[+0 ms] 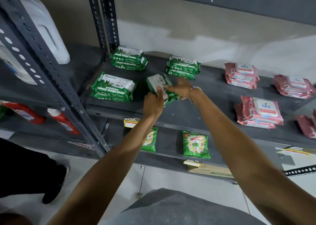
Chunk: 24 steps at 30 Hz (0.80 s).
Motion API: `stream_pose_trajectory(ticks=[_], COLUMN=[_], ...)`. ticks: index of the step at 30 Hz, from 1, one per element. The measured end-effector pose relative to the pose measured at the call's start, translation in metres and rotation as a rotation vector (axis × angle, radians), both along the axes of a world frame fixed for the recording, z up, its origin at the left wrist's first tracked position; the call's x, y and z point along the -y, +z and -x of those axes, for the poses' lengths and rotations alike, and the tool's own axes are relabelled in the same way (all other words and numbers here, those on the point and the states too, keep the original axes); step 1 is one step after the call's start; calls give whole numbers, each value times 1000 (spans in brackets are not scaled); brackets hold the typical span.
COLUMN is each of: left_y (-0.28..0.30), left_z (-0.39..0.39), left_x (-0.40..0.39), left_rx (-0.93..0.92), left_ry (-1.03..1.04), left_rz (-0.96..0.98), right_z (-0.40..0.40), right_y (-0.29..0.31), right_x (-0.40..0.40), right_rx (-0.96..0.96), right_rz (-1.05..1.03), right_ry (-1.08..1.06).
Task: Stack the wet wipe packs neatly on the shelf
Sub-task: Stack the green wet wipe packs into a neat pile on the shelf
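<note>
On the grey shelf (196, 111) I see 3 stacks of 2 green wipe packs and pink packs (242, 75) toward its right end. My left hand (153, 103) and right hand (179, 88) grip a green pack (158, 83) near the front edge, fingers (159, 92) seemingly curled over it.

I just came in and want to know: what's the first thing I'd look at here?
Two bare arms reach to the middle of the grey shelf, where the left hand and right hand hold a tilted green pack. Neat green stacks sit to its left and behind it. Pink packs are piled at the right.
</note>
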<state>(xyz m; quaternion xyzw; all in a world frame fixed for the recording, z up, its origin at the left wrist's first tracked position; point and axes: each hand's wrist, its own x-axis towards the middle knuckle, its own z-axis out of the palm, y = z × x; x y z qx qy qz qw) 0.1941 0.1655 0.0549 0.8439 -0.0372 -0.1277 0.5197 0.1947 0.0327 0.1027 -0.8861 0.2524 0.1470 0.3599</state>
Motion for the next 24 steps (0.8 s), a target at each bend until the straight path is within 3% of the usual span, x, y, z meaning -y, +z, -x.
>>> stream_pose_trajectory(ticks=[2,5,7,11,14,18,24], left_y=[6,15,17,9,9,12,8], left_z=[-16,-35,-37,-14,11,15,3], left_x=[-5,-14,-16,-8,2,13,12], left_rx=[5,-32,-44,77,-144,-360,-396], left_ry=[-99,-307,-364,-134,22,107,58], left_rz=[-111,-18,24,7,-19,52,185], right_z=[15,37,49,52,40,37,59], right_y=[-4,-10,-17,-11,-4,-3,-15], right_x=[-6,-18,-23,2,27,47,51], right_rx=[-30,-31,-20,24,58,-60,-61], right_rz=[-139,-317,-254,108,3,-109,-239], right_ry=[-157,-352,-398,-330,-227,-171,-282])
